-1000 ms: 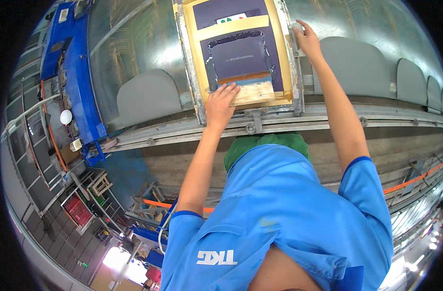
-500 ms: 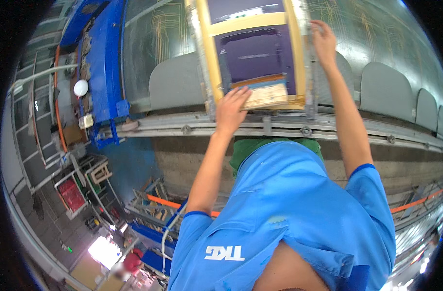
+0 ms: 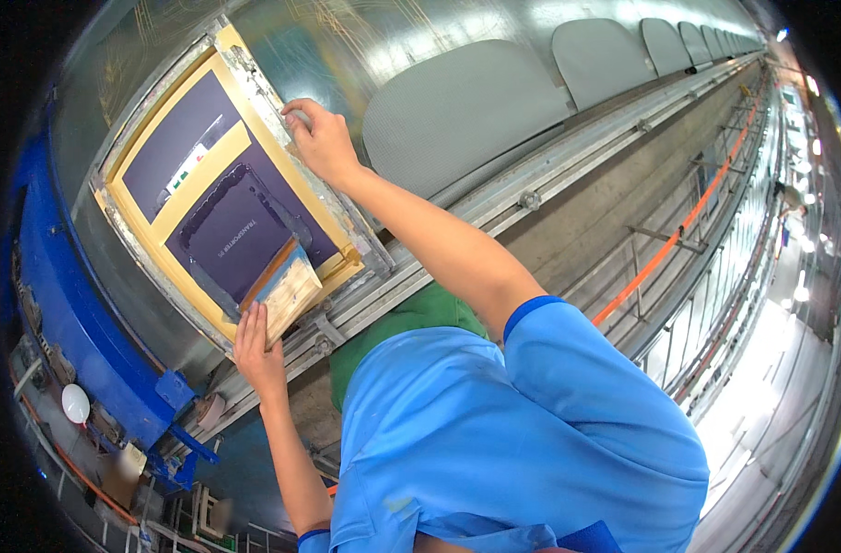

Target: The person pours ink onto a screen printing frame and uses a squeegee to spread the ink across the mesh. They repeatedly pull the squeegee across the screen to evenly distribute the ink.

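Note:
A screen-printing frame (image 3: 199,171), its dark purple mesh bordered and crossed by yellow tape, lies on the long table at upper left. Across its near end rests a squeegee (image 3: 294,293) with a pale wooden handle and a brown and blue edge toward the mesh. My left hand (image 3: 260,355) is closed on the squeegee's left end; the thumb side shows, and part of the grip is hidden. Dark wet-looking ink (image 3: 199,221) lines the mesh around a pale printed area. On the frame's right side, my right hand (image 3: 325,146) curls its fingers over the edge.
Grey rounded panels (image 3: 462,106) lie in a row along the table to the right. A metal rail (image 3: 568,175) runs along the near edge. Blue machinery (image 3: 80,313) stands at left, with a white round object (image 3: 75,403) beside it. An orange bar (image 3: 655,253) crosses at right.
The view has turned to the right, so the frame now appears farther left and slanted. Both hands keep their holds, the left on the squeegee and the right at the frame's edge.

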Available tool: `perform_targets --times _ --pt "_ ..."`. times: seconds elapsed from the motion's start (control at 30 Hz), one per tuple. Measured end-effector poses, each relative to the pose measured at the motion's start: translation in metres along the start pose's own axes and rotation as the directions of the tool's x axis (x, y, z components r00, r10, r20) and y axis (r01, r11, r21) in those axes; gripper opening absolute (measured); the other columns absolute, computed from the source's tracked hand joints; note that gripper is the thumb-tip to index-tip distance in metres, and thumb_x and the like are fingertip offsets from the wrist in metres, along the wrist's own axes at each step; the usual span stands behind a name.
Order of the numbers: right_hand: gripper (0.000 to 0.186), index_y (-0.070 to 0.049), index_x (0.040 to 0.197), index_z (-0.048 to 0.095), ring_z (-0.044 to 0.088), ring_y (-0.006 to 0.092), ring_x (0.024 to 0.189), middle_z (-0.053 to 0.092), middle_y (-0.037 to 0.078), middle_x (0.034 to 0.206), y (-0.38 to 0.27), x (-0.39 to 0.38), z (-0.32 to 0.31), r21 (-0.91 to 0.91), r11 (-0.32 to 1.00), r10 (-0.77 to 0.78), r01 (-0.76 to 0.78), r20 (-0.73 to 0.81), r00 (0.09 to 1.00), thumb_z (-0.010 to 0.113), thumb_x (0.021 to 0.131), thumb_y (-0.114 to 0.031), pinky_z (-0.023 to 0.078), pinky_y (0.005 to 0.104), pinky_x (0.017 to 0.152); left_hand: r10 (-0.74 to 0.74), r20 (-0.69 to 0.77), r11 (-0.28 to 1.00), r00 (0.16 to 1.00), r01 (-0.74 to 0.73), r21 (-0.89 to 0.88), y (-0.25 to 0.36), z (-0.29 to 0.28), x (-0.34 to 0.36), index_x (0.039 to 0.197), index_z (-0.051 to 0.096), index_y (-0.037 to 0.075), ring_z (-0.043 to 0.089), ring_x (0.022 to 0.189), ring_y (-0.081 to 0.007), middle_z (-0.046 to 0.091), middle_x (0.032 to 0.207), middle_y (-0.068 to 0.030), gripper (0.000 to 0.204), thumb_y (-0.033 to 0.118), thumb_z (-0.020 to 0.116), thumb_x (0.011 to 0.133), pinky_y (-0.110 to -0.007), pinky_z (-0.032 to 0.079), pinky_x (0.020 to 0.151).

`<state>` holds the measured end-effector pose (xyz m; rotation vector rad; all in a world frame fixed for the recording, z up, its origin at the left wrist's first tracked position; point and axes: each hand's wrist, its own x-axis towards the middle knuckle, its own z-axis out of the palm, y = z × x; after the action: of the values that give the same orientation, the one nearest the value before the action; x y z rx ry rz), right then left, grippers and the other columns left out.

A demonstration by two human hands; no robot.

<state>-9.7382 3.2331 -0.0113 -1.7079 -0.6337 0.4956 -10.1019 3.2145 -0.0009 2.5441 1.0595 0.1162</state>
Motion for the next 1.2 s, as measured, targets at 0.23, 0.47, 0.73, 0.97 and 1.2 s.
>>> perform_targets --times 0.23,0.47,0.73,0.97,1.2 --pt "0.018 -0.011 0.11 0.07 0.061 0.0395 0.064 0.063 0.025 0.073 0.02 0.002 0.027 -0.144 0.989 -0.029 0.018 -0.072 0.997 0.064 0.094 -0.018 0.048 0.0455 0.065 0.077 -0.03 0.995 0.997 -0.078 -0.056 -0.028 -0.006 -0.023 0.135 0.066 0.015 0.059 0.129 -0.0272 0.066 0.137 -0.0018 0.074 -0.006 0.077 0.064 -0.041 0.047 0.097" --pt "0.033 -0.017 0.127 0.067 0.068 0.0374 0.087 0.071 0.023 0.102 0.015 0.016 0.008 -0.419 0.908 0.052 -0.008 0.094 0.994 0.061 0.099 -0.033 0.055 0.0441 0.084 0.167 -0.039 0.985 0.985 -0.165 0.047 -0.031 -0.005 -0.008 0.134 0.065 0.019 0.058 0.13 -0.0241 0.064 0.14 0.0005 0.068 -0.003 0.071 0.07 -0.04 0.05 0.091" --pt "0.05 -0.013 0.127 0.069 0.06 0.0304 0.121 0.065 0.013 0.127 -0.078 -0.008 0.026 -0.506 0.541 -0.211 0.672 0.692 0.691 0.075 0.086 -0.041 0.051 0.0425 0.099 -0.06 -0.002 0.986 0.998 0.059 -0.156 -0.054 -0.07 0.148 0.126 0.071 0.029 0.068 0.111 -0.0245 0.071 0.124 -0.0022 0.056 0.005 0.076 0.076 -0.035 0.055 0.095" --pt "0.045 -0.002 0.123 0.066 0.062 0.0327 0.109 0.063 0.014 0.115 -0.058 -0.049 0.044 -0.482 0.58 -0.161 0.657 0.723 0.672 0.075 0.08 -0.012 0.052 0.0412 0.095 -0.012 -0.087 0.986 0.996 -0.003 -0.165 -0.046 -0.051 0.144 0.122 0.073 0.025 0.069 0.109 -0.0241 0.072 0.122 -0.0026 0.053 0.003 0.074 0.074 -0.035 0.055 0.094" --pt "0.044 0.0 0.121 0.066 0.062 0.0331 0.111 0.063 0.015 0.118 -0.05 -0.127 0.012 -0.441 0.685 -0.095 0.58 0.736 0.67 0.072 0.079 -0.009 0.052 0.0416 0.098 0.053 -0.02 0.994 0.998 -0.055 -0.097 -0.034 -0.033 0.066 0.122 0.073 0.025 0.067 0.116 -0.0221 0.071 0.127 0.0014 0.055 0.001 0.075 0.072 -0.037 0.054 0.098"
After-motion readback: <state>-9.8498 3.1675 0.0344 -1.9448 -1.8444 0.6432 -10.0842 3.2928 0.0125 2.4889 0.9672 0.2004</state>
